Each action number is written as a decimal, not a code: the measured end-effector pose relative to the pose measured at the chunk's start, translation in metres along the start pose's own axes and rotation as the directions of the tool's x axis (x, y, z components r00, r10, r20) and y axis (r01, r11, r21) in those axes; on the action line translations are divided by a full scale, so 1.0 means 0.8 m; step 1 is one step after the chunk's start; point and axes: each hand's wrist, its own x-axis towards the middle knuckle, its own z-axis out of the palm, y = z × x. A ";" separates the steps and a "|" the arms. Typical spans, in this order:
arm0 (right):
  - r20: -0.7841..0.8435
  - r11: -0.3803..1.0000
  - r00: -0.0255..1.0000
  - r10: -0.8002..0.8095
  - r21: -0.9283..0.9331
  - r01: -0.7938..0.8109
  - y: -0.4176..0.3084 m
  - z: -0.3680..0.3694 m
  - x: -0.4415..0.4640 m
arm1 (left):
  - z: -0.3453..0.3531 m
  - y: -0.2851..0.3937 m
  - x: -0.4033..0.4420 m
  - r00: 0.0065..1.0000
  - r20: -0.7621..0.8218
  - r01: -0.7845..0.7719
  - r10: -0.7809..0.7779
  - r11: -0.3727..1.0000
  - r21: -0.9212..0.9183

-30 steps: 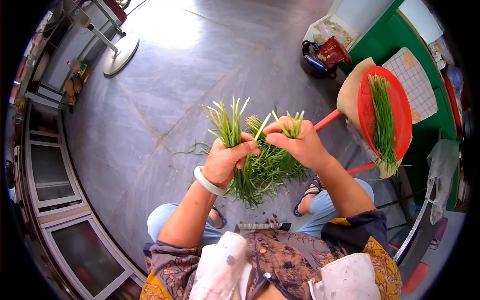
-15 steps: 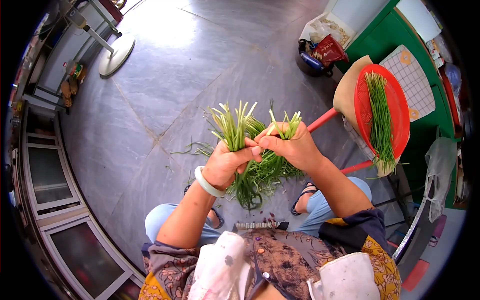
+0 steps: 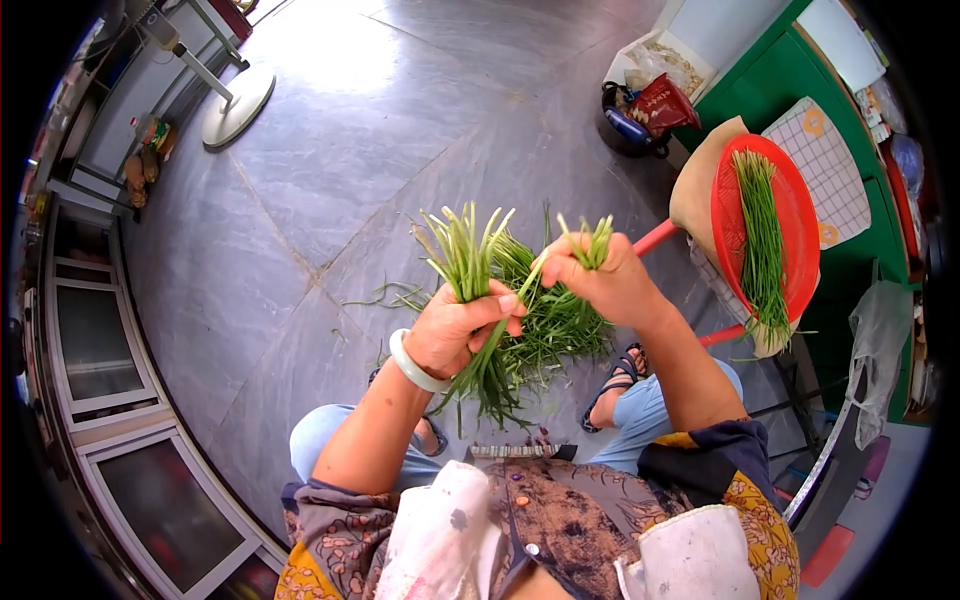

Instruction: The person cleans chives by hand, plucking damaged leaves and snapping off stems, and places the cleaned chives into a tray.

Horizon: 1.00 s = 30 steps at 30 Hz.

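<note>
My left hand (image 3: pixel 462 325), with a pale bangle on its wrist, is closed around a thick bunch of garlic chives (image 3: pixel 465 262). Their pale cut ends point away from me and the green leaves hang below the fist. A smaller bunch of chives (image 3: pixel 597 243) sticks up out of my closed right hand (image 3: pixel 600 280). Between my right thumb and finger is the end of a pale stalk (image 3: pixel 530 278) that slants down toward the left-hand bunch. Beneath both hands, a loose heap of chives (image 3: pixel 560 325) lies on the floor.
To the right, a red basket (image 3: pixel 722 210) holding a row of chives rests on a stool with red legs (image 3: pixel 655 237). Behind it are a black pot (image 3: pixel 625 135) and a green cabinet (image 3: pixel 750 85). A white stand base (image 3: pixel 240 108) is far left; glass-fronted cabinets (image 3: pixel 165 500) line the left side.
My right hand has moved away from the left, rightward, with a stalk stretched between them. The leaves under my left hand have swung a little. My right foot shows more.
</note>
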 end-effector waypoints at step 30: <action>-0.268 0.762 0.941 0.208 0.648 0.016 0.007 0.013 0.012 | 0.006 -0.016 0.022 0.996 0.083 0.052 -0.042 0.991 -0.122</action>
